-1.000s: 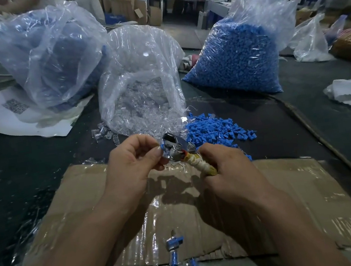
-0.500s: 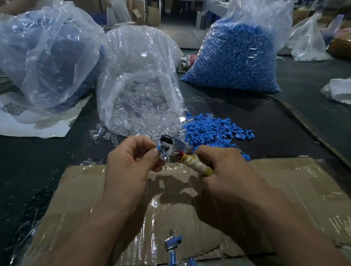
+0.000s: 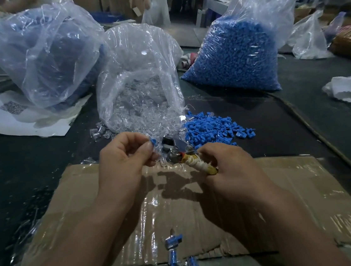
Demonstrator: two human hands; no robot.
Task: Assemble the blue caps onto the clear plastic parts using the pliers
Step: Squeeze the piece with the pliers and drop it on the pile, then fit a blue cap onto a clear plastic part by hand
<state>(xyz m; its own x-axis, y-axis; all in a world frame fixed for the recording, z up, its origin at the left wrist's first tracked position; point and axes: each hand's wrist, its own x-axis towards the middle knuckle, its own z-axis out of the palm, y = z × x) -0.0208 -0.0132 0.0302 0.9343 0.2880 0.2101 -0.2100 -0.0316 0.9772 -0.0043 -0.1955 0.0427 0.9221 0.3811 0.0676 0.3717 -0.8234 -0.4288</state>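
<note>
The dark table point(image 3: 23, 181) bears a taped cardboard sheet point(image 3: 296, 196) and a white paper point(image 3: 6, 122). Loose blue caps point(image 3: 215, 127) lie heaped beside the bag of clear parts point(image 3: 141, 82)

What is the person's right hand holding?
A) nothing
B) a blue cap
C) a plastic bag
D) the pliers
D: the right hand grips the pliers by their wrapped handle, while the left hand pinches a blue cap.
</note>
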